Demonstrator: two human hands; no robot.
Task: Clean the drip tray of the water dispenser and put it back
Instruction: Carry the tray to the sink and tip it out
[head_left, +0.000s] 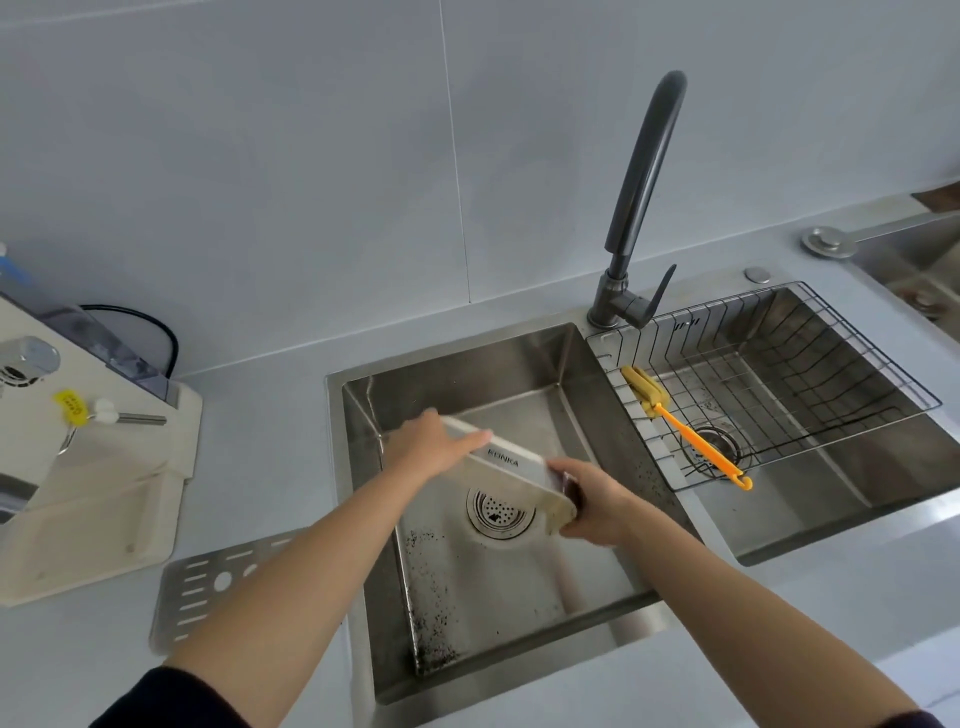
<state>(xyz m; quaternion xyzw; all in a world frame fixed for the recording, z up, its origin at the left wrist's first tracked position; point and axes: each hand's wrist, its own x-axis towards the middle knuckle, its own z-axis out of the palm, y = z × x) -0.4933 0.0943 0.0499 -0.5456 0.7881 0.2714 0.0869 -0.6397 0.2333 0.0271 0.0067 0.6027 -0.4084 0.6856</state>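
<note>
The cream drip tray, marked KONKA on its side, is tilted over the left sink basin. My left hand grips its far left end. My right hand holds its near right end, with something dark under the fingers that I cannot make out. The tray's metal grille cover, with slots and round holes, lies flat on the counter left of the sink, partly hidden by my left forearm. The cream water dispenser stands at the far left with its tray bay bare.
A dark grey tap rises behind the sink divider, with no water running. The right basin holds a wire basket with a yellow and orange brush on it. The left basin has a drain strainer and dark specks along its floor.
</note>
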